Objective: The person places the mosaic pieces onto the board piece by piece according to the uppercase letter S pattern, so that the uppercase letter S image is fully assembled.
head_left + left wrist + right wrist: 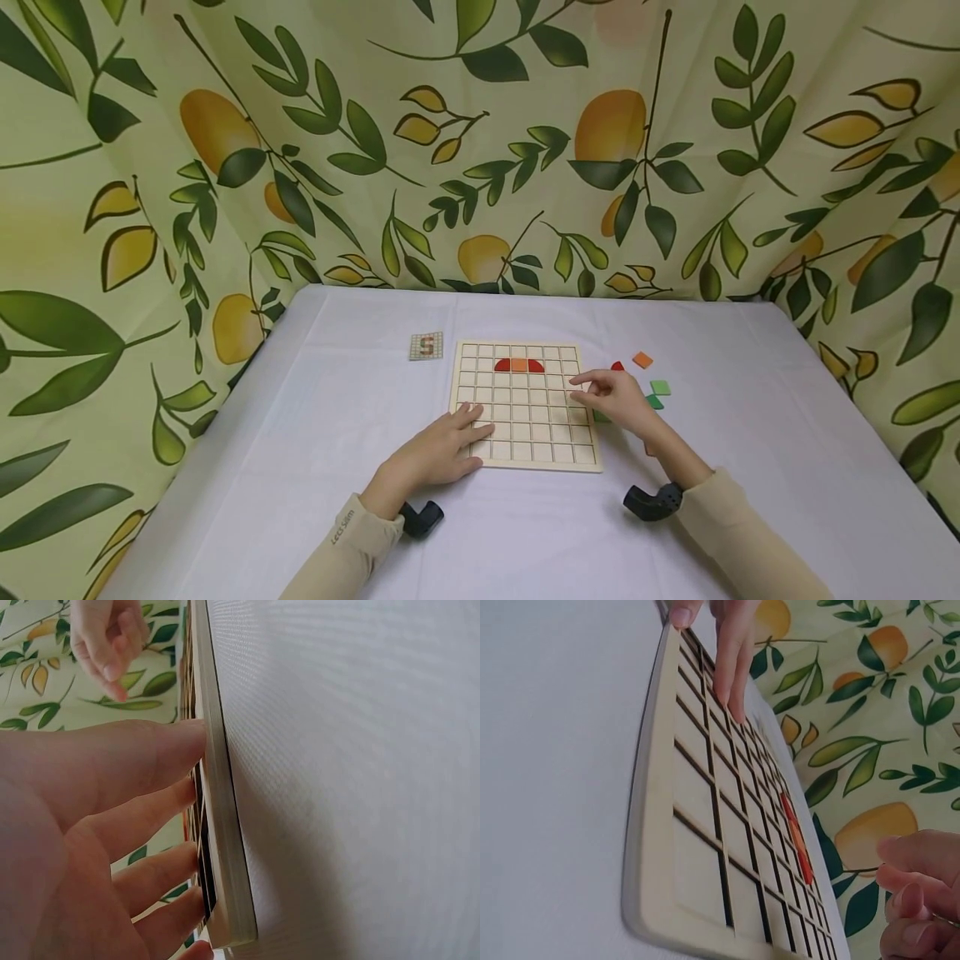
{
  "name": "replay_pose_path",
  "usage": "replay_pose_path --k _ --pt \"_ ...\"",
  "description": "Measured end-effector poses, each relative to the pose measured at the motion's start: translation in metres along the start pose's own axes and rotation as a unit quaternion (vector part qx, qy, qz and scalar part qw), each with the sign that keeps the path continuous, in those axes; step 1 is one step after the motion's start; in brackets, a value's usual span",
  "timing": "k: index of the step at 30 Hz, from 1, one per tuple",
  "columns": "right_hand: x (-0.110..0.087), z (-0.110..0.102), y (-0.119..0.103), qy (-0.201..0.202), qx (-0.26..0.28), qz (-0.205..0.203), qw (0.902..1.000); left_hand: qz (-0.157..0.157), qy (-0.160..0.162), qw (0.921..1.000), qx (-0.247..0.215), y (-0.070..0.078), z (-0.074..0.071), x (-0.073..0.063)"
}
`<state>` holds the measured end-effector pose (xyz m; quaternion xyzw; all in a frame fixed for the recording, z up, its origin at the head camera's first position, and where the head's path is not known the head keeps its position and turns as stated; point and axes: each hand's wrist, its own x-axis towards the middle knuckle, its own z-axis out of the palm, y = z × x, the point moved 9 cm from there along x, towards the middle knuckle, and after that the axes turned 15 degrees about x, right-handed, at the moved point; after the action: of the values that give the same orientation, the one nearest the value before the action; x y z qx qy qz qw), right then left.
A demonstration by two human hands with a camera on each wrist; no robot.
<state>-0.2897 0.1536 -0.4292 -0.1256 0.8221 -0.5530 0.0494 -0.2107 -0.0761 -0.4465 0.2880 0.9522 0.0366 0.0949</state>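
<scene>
A wooden grid board lies flat on the white-covered table. In its second row from the top sit an orange square and two red rounded pieces, one on each side of it. My left hand rests on the board's lower left, fingers spread over the grid and thumb at the near edge; the left wrist view has the thumb against the rim. Over the board's right edge hovers my right hand, thumb and forefinger bent with their tips apart. Nothing shows between them in the right wrist view, where the fingers are above the grid.
Right of the board lie loose pieces: an orange square, a light green square, a dark green piece and a red one, partly behind my right hand. A small patterned card lies left of the board. A leaf-print curtain hangs behind.
</scene>
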Motion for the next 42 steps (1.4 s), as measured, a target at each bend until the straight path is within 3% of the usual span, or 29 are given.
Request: replay_pose_path --k 5,23,35,42 --pt "-0.005 -0.006 0.004 -0.004 -0.013 -0.006 0.9999 -0.001 0.002 1.0000 0.001 -0.001 0.001 0.000" --pt "-0.019 -0.022 0.033 -0.006 -0.031 0.034 0.9989 0.003 0.002 1.0000 0.004 -0.001 0.001 0.000" --pt "-0.025 -0.029 0.052 -0.012 -0.032 0.095 0.9949 0.004 0.010 0.9999 0.006 -0.002 0.002 0.000" --pt "-0.025 -0.029 0.057 -0.008 -0.036 0.101 0.9942 0.008 0.018 0.9996 0.018 -0.001 -0.001 0.001"
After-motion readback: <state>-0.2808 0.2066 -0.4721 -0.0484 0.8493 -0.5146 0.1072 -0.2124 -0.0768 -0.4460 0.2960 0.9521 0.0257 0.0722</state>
